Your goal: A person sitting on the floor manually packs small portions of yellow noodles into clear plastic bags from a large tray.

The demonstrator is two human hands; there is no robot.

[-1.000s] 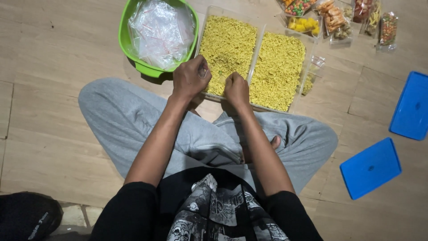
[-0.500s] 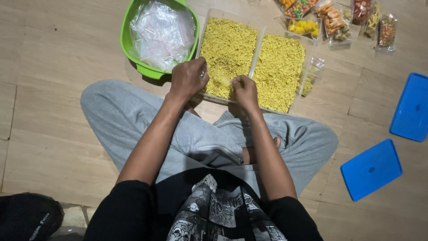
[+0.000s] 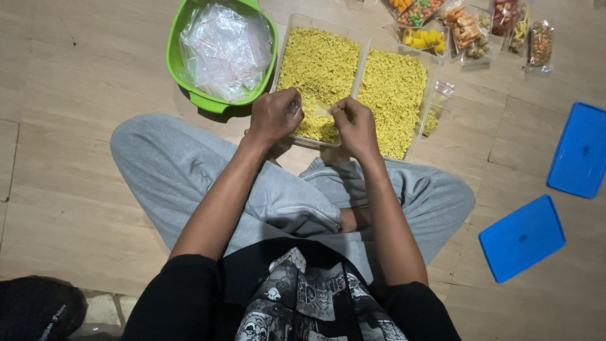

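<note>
Head view: our left hand (image 3: 273, 117) and right hand (image 3: 355, 125) pinch a small clear bag (image 3: 315, 108) between closed fingers, over two noodle-filled tubs (image 3: 353, 82). Beyond, the green bowl of empty bags (image 3: 221, 50) remains full; a few filled packets (image 3: 467, 28) lie finished.

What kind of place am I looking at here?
Likely a home floor used for packing snacks: pale floor tiles, two clear tubs of yellow noodle snack, a green basin of plastic bags, filled snack packets.
</note>
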